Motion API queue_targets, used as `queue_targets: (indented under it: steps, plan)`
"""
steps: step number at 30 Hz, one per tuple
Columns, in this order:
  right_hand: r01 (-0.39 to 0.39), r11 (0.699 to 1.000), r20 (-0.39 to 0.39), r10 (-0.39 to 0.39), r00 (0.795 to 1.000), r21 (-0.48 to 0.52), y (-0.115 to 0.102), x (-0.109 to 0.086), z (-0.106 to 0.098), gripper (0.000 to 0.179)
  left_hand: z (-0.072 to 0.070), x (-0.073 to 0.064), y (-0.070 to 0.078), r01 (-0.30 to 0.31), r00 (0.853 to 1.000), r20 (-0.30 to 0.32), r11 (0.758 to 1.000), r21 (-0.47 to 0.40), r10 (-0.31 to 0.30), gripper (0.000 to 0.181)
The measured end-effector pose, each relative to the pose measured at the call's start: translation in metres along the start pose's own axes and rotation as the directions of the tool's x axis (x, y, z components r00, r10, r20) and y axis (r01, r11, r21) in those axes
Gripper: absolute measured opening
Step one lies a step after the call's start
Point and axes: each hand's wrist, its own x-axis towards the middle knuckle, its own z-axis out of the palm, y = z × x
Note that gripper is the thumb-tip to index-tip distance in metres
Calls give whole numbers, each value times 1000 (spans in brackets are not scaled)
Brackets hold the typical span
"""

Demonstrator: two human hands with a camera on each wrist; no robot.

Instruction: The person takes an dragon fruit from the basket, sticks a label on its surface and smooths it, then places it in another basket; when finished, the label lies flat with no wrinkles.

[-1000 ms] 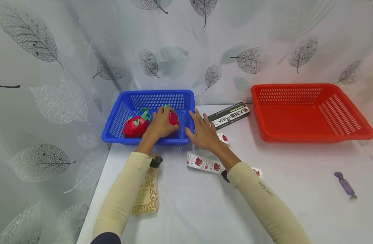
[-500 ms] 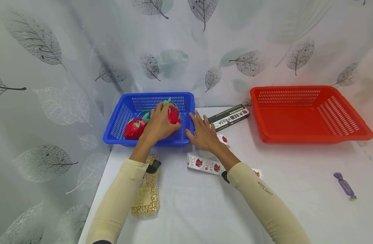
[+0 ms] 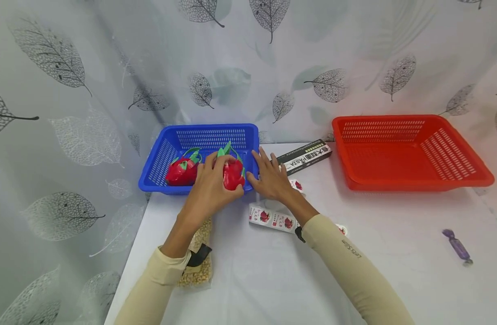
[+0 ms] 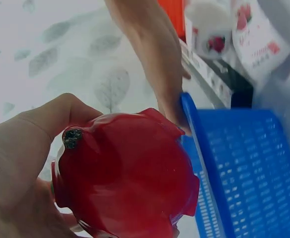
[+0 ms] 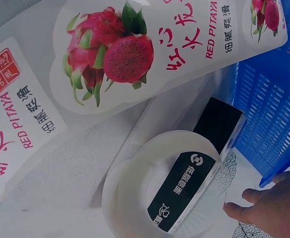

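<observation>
My left hand (image 3: 211, 187) grips a red toy-like dragon fruit (image 3: 233, 175) with green leaf tips, above the near rim of the blue basket (image 3: 151, 188). In the left wrist view the fruit's smooth red underside (image 4: 130, 173) faces the camera, and thumb and fingers curl round it. A second dragon fruit (image 3: 181, 171) lies inside the basket on the left. My right hand (image 3: 269, 177) rests at the basket's right rim with its fingers spread and fairly straight. Below that hand is a roll of dragon fruit stickers (image 5: 135, 168), its printed strip (image 3: 273, 218) trailing across the table.
A black and white pasta box (image 3: 305, 156) lies behind the sticker roll. The red basket (image 3: 411, 184) stands at the right rear. A bag of yellowish grains (image 3: 199, 273) lies under my left forearm. A purple wrapped candy (image 3: 457, 246) is at the far right.
My left hand has lifted the dragon fruit out of the blue basket and brought it nearer to me. The right hand stays at the basket's rim.
</observation>
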Motion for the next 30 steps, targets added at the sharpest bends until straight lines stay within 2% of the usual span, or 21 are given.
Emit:
queue_targets:
  steps: [4,10,15,19,30]
  plan:
    - [8,1000,-6,-8,1000,-4,0,0,0,79,2,-21,6,3,1000,13,1000,-6,-3,76]
    - [26,999,-31,-27,999,-27,1,1,-3,78,10,-50,16,-25,999,33,1000,-6,26,79]
    - [30,999,-16,-31,999,-43,3,1,-3,80,25,-73,23,-37,998,44,999,-11,37,83]
    - [40,998,-4,-40,999,-49,5,2,-5,80,38,-89,25,-73,996,46,997,0,72,80]
    - [38,998,-3,-38,999,-43,3,3,-10,82,69,-122,21,-87,992,89,996,12,86,71]
